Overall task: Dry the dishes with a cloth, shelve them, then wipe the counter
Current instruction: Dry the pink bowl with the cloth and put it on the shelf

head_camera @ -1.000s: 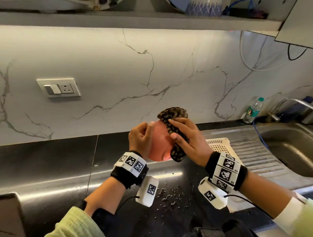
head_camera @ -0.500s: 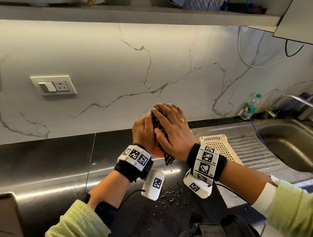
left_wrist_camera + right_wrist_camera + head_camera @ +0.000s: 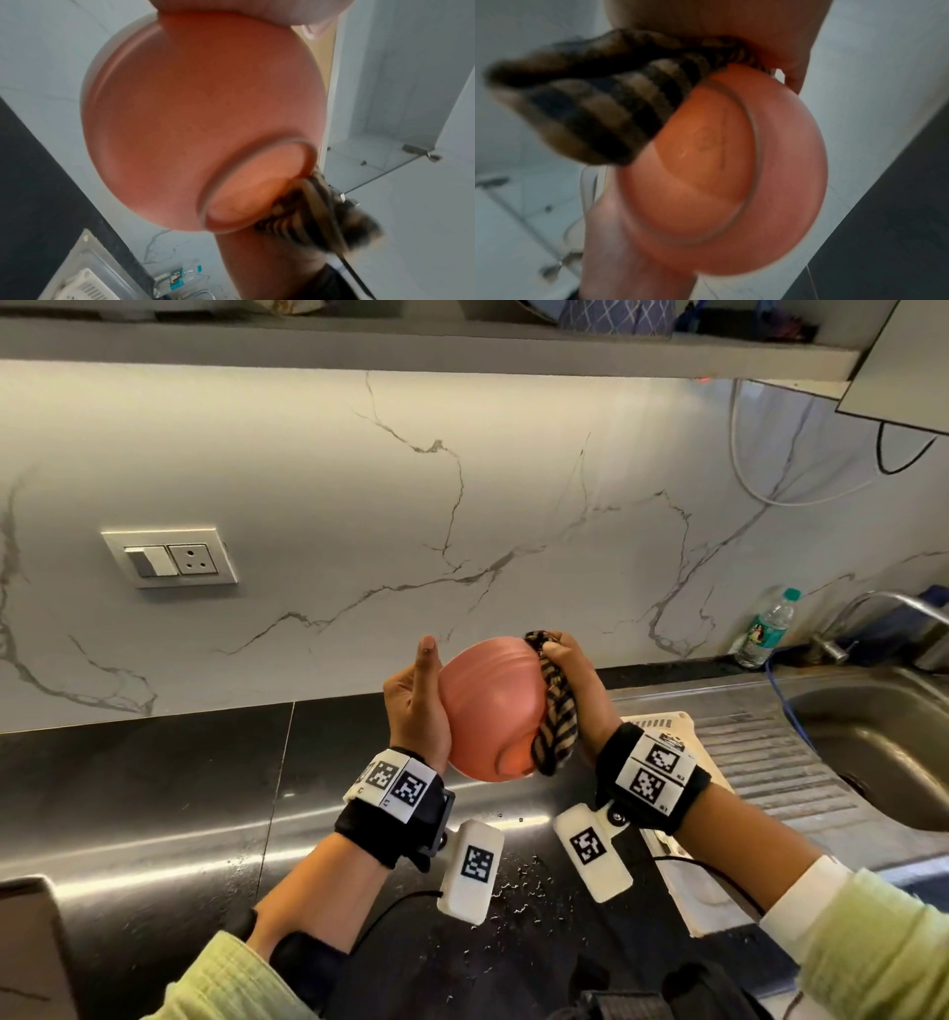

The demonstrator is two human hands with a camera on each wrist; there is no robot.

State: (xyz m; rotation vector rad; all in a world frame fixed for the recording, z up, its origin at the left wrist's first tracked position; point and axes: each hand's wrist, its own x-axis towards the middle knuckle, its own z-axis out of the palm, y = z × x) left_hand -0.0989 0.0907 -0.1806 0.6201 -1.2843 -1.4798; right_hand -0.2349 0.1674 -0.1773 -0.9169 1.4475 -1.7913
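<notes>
- While the person stands at the counter, the left hand cradles a pink bowl from the left, palm against its outer wall, thumb standing straight up; the fingers go behind the bowl, so I cannot tell how far they curl round its rim.
- Opposite it, the right hand is clenched round a bunched striped cloth, brown and black, and presses it against the bowl's right side.
- Held up between the two hands above the counter, the bowl is tipped so that its round base ring faces down and toward the person; the cloth's loose end hangs just beside that ring.
- Below the hands lies the dark counter, with water droplets scattered on it close to the person.
- To the right, a white slotted drying tray lies on the ribbed steel drainboard, with the sink beyond it.
- Against the marble wall by the tap stands a plastic water bottle.
</notes>
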